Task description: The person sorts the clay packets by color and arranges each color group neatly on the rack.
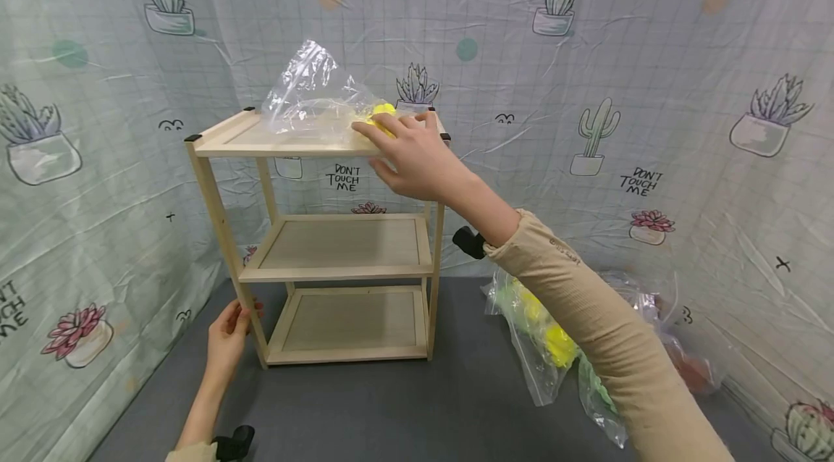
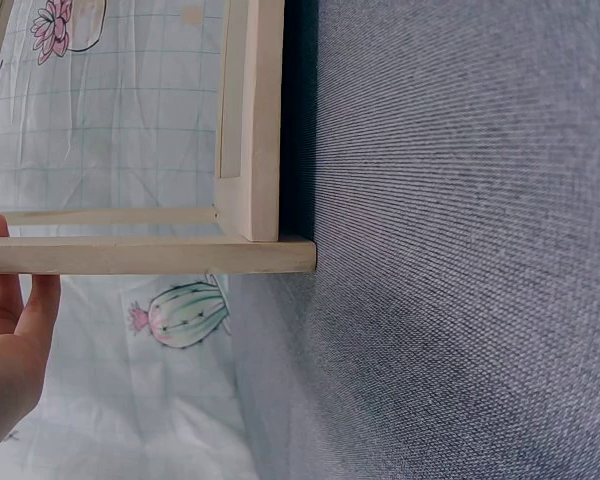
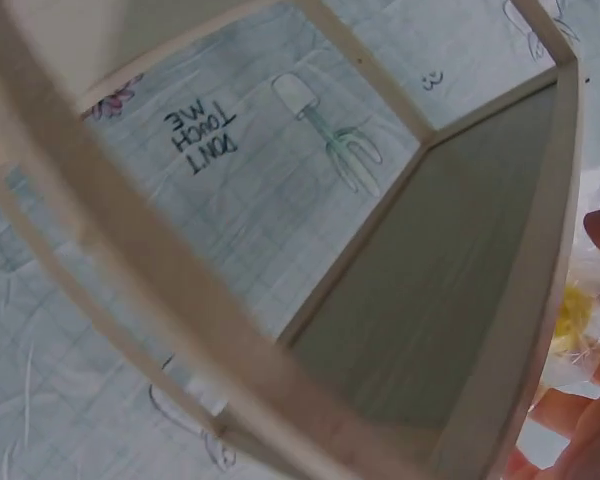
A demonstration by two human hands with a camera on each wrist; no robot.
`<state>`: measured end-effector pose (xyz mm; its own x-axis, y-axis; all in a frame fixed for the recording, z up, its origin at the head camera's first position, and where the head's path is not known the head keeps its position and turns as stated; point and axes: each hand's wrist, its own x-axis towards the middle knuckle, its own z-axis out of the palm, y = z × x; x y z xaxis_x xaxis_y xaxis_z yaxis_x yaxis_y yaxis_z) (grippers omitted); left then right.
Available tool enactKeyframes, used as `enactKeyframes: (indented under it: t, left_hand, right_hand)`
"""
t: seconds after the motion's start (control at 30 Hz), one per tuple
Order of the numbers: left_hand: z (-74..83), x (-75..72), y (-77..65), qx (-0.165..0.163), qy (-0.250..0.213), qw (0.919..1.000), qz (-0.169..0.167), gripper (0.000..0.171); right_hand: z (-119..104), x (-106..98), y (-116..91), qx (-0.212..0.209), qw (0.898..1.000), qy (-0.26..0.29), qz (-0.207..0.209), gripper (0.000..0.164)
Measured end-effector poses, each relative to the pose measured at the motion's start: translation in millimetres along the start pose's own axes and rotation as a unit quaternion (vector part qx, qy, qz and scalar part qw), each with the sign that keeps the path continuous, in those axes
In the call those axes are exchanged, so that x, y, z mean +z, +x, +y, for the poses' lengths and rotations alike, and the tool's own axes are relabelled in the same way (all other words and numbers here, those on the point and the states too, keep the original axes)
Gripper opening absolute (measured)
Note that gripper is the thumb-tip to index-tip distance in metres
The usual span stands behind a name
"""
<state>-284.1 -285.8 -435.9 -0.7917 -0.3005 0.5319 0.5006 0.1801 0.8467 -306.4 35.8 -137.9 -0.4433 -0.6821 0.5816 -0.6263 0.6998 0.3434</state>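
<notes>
A three-tier wooden shelf rack stands on the dark grey cloth surface. Low on its front left post, my left hand grips the wood, fingers on either side of it. At the right end of the top tier, my right hand holds a clear zip bag by the part with something bright yellow inside. The loose end of the bag stands up toward the left over the top board. In the right wrist view, the thumb and fingers lie around the yellow part, partly cut off by the frame.
Right of the rack lie several clear bags, one with yellow and green contents, another with something reddish-brown; my right sleeve covers part of them. A cactus-print curtain hangs behind and at both sides. The middle and bottom tiers are bare.
</notes>
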Motion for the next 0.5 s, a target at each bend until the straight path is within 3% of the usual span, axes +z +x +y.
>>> enactKeyframes:
  t: [0.13, 0.5]
  left_hand:
    - [0.3, -1.0, 0.2, -0.003, -0.01, 0.9999, -0.002, 0.021]
    - [-3.0, -3.4, 1.7, -0.003, -0.025, 0.9997, -0.001, 0.022]
  right_hand:
    - [-15, 7, 15, 0.009, 0.999, 0.001, -0.038, 0.055]
    - [-47, 23, 54, -0.003, 0.997, -0.008, -0.08, 0.068]
